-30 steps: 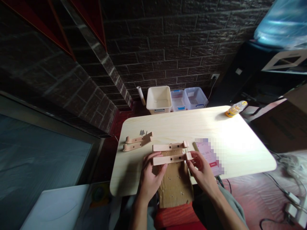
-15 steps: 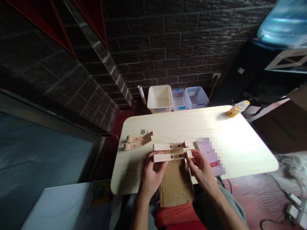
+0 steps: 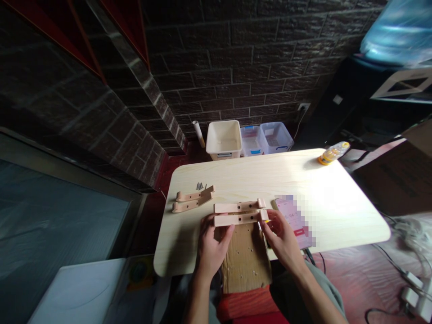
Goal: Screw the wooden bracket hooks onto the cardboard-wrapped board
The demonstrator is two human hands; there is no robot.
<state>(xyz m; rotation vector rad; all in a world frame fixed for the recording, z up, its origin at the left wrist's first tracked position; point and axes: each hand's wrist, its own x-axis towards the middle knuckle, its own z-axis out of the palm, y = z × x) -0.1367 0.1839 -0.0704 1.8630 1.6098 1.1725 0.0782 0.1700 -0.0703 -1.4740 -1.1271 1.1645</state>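
Observation:
Between my left hand [image 3: 214, 245] and my right hand [image 3: 279, 234] is a pale wooden strip [image 3: 232, 219] with two dark holes and a raised block at its right end. My left fingers grip its left end; my right fingers close round the block end. Something small and yellow shows by the right fingers, too little to name. Just behind lies a second, matching wooden strip [image 3: 229, 208], nearly parallel. Beneath my hands a worn board [image 3: 246, 256] with small holes reaches from the table toward my lap.
Two more wooden pieces [image 3: 192, 205] and several screws [image 3: 199, 186] lie on the left of the table [image 3: 263, 175]. A phone [image 3: 292, 220] rests right of my hand. At the far right edge stands a yellow-clear bottle [image 3: 333, 153]. Behind the table are a cream bin [image 3: 224, 139] and clear boxes [image 3: 275, 137].
The held strip has moved slightly away from me, closer to the strip behind it. Both hands keep their grip. The whole view has shifted a little.

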